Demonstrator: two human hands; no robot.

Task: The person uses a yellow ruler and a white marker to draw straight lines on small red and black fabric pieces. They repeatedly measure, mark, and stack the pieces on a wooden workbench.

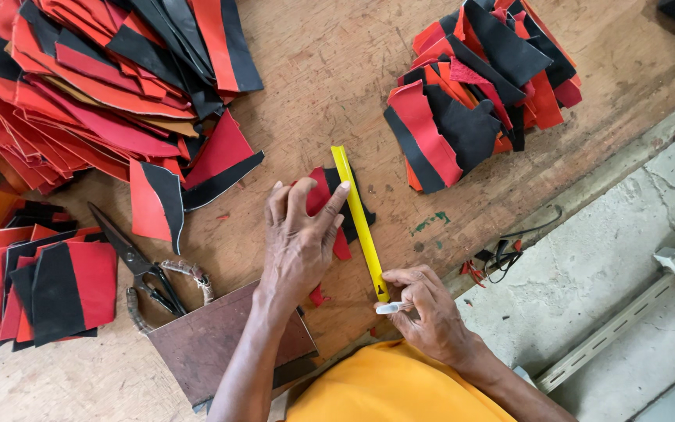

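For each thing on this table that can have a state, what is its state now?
Left hand: flat, pressing the red and black piece and the yellow ruler.
Right hand: closed around a small white tool at the ruler's near end.
Yellow ruler: lying flat across the piece.
Scissors: closed, lying untouched.
Cut pieces: piled loosely.

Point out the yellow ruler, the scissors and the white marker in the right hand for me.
yellow ruler (357, 215), head view, middle of the strip.
scissors (123, 244), head view, on the dark blades.
white marker (391, 308), head view, on the tip end sticking out of the right hand (431, 312).
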